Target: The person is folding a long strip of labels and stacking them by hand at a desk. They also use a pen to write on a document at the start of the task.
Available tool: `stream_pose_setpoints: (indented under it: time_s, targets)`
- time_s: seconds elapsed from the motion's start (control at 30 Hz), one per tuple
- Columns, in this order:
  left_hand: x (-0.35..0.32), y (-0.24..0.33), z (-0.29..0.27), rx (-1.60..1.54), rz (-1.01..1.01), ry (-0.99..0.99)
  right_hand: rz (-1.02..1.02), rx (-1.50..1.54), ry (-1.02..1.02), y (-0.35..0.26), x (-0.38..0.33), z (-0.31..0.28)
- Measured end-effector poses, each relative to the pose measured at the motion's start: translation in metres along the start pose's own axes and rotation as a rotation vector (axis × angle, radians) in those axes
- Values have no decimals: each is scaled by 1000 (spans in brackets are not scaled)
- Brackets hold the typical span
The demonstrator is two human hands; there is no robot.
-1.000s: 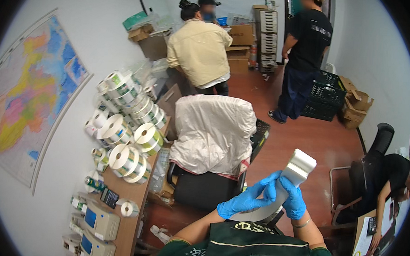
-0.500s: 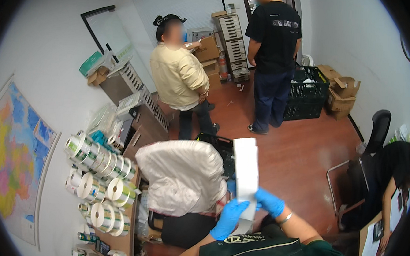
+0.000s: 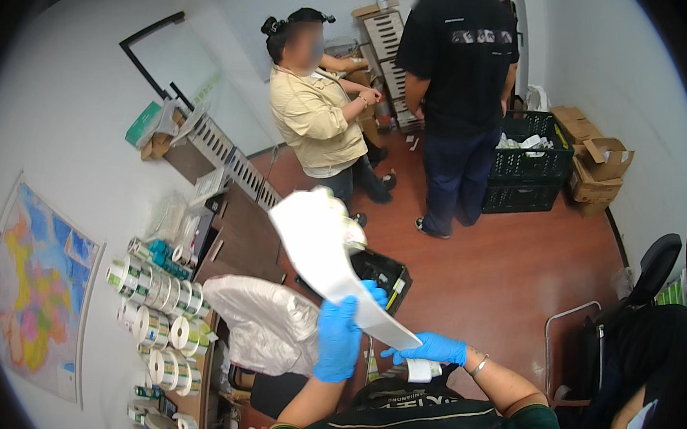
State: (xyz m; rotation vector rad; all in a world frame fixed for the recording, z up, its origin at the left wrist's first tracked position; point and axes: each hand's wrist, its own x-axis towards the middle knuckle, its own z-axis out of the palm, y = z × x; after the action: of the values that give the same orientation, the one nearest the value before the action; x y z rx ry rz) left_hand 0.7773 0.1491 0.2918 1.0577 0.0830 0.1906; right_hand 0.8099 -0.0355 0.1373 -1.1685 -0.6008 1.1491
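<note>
A long, wide white paper strip runs slantwise in front of me, from its broad far end at the upper left down to my right hand. My left hand, in a blue glove, grips it near the middle, with fingertips showing beyond its far edge. In a matching glove, my right hand holds the lower end between its fingers. Below that hand hangs a short curled white piece with faint marks; whether it belongs to the same strip I cannot tell. Pale, partly printed rounded shapes show behind the strip's far end, too blurred to name.
Label rolls crowd the desk at left. A chair with a pale cover and a black crate stand ahead. Beyond are two standing people, a dark green crate and cardboard boxes. Someone sits at right beside a chair.
The strip has swung from upright to slanting up-left. My hands have moved apart, the left one up and leftward. My view has shifted, and the person in the pale jacket has turned.
</note>
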Motion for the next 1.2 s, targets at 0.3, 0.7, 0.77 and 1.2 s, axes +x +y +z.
stream_pose_setpoints:
  time_s: [0.3,0.7,0.77,1.2]
  targets:
    - [64,12,-22,-135,295,255,73,-583,107,-30,-7,-84]
    - [294,-92,-159,-383,259,317,336,185,-307,-175,102,-164]
    - [339,-174,-215,-722,72,307,352,187,-245,-188,142,-203]
    - [437,-147,-82,490,-162,-595,642,-56,-359,-210,264,-368]
